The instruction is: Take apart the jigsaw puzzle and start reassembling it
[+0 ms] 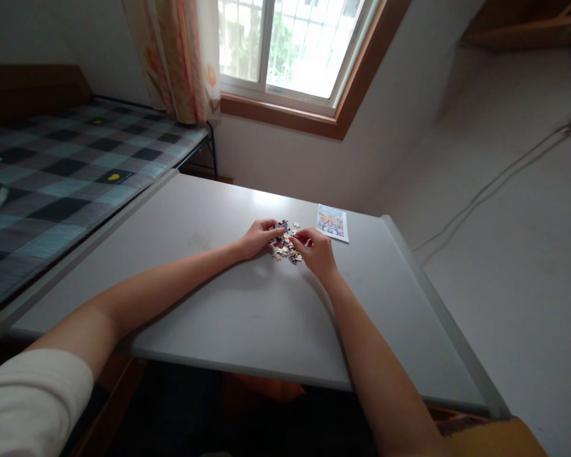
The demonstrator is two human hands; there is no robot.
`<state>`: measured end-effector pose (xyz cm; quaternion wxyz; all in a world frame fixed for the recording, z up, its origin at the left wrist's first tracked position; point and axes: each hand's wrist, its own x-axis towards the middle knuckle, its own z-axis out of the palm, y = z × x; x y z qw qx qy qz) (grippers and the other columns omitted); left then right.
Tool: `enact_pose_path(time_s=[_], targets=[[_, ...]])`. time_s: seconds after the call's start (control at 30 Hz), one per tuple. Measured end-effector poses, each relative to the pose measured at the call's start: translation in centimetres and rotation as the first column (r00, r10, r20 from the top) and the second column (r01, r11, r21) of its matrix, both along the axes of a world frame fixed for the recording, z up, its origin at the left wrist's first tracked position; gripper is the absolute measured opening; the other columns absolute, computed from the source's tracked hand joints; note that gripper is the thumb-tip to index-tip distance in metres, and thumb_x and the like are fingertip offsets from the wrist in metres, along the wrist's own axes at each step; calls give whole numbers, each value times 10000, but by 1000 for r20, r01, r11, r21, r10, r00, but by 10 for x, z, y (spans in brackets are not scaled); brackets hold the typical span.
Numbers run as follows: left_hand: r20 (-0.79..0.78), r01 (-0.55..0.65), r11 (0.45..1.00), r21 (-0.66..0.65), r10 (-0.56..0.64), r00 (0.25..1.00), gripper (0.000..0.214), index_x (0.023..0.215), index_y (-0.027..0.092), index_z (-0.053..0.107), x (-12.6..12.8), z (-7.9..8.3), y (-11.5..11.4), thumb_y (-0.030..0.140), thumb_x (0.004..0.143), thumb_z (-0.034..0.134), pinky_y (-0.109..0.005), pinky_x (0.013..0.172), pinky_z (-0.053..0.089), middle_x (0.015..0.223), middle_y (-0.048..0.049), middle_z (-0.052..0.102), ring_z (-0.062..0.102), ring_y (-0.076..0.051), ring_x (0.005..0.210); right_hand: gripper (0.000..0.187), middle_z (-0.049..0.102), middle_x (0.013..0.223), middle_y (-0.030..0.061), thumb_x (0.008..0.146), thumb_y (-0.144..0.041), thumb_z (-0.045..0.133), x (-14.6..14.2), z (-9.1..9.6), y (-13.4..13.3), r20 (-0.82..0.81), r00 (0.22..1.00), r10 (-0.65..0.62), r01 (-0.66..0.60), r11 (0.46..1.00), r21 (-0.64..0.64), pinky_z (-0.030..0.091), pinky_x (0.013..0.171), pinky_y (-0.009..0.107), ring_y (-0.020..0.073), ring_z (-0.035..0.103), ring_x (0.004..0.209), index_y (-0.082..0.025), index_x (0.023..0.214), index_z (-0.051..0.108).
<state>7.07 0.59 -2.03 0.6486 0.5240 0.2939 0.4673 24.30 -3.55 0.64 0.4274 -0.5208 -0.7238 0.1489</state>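
On the grey table [266,317], puzzle pieces [288,255] lie heaped between your hands; your left hand [259,238] grasps a few; whether your right hand [318,252] pinches one, I cannot tell; a stray knuckle could scatter the loose heap.

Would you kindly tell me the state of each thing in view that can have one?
Puzzle pieces: mostly loose, heaped together
Left hand: curled at the pieces; exact grip unclear
Right hand: curled at the pieces; exact grip unclear
Picture sheet: flat, printed side up
Curtain: gathered at the window's left side
Window: open or shut unclear
Mattress: lying flat
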Motion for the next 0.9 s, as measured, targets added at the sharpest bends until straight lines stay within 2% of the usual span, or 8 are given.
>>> enact_pose_path(time_s=[0.1, 0.17, 0.3, 0.37, 0.47, 0.57, 0.73, 0.9], targets=[[27, -7, 1000, 2, 7, 1000, 363, 721, 122, 577, 1, 0, 1, 407, 651, 790, -218, 547, 464, 646, 10, 579, 553, -84, 545, 313, 622, 621, 27, 786, -473, 604, 2, -1, 2, -82, 997, 2, -11, 993, -117, 401, 572, 274, 144, 522, 562, -177, 698, 653], [23, -1, 1000, 13, 1, 1000, 369, 702, 124, 565, 1, 0, 0, 415, 654, 787, -217, 540, 462, 646, 13, 569, 550, -84, 547, 378, 617, 587, 29, 807, -515, 566, 4, -2, 3, -78, 997, -8, -7, 983, -185, 391, 555, 275, 145, 517, 538, -171, 692, 670], [-76, 17, 999, 36, -14, 997, 390, 712, 126, 575, 0, 1, -4, 451, 648, 781, -218, 541, 467, 644, 21, 564, 538, -88, 562, 398, 673, 759, 64, 803, -538, 565, 4, -3, 4, -63, 995, -72, 64, 991, -121, 428, 605, 288, 141, 539, 578, -169, 793, 713], [-157, 32, 998, 61, -22, 987, 403, 729, 124, 593, -1, 3, -6, 471, 643, 778, -215, 537, 459, 636, 19, 572, 540, -94, 568, 398, 670, 793, 65, 787, -548, 586, 3, -4, 4, -107, 994, -37, 24, 993, -114, 434, 598, 283, 137, 540, 586, -170, 813, 710], [-217, 52, 993, 108, -28, 976, 414, 746, 118, 621, -3, 4, -7, 502, 661, 752, -215, 534, 440, 630, 11, 585, 540, -102, 571, 389, 653, 731, 48, 760, -556, 614, 1, -7, 6, -187, 982, 20, -52, 985, -165, 425, 560, 270, 145, 549, 598, -173, 761, 681], [-218, 40, 986, 162, -4, 976, 418, 718, 110, 640, -2, 5, -5, 524, 713, 697, -209, 531, 402, 608, 10, 568, 507, -93, 566, 368, 635, 696, 38, 760, -540, 621, 1, -8, 7, -220, 975, 29, -70, 981, -179, 426, 559, 270, 149, 553, 606, -176, 733, 658], [-192, 22, 984, 175, 12, 981, 409, 694, 106, 647, -1, 4, -3, 512, 729, 683, -209, 528, 360, 591, 14, 548, 467, -85, 561, 364, 623, 759, 42, 778, -537, 606, -2, -5, 4, -177, 983, 37, -53, 995, -86, 453, 613, 281, 139, 557, 632, -179, 726, 645], [-132, 37, 992, 119, -22, 991, 407, 710, 105, 655, -1, 4, -3, 507, 703, 712, -214, 550, 373, 611, 10, 577, 492, -88, 571, 414, 599, 650, 9, 732, -592, 620, -4, -2, 2, -350, 934, 68, -156, 961, -230, 429, 546, 258, 125, 523, 567, -179, 743, 630]])
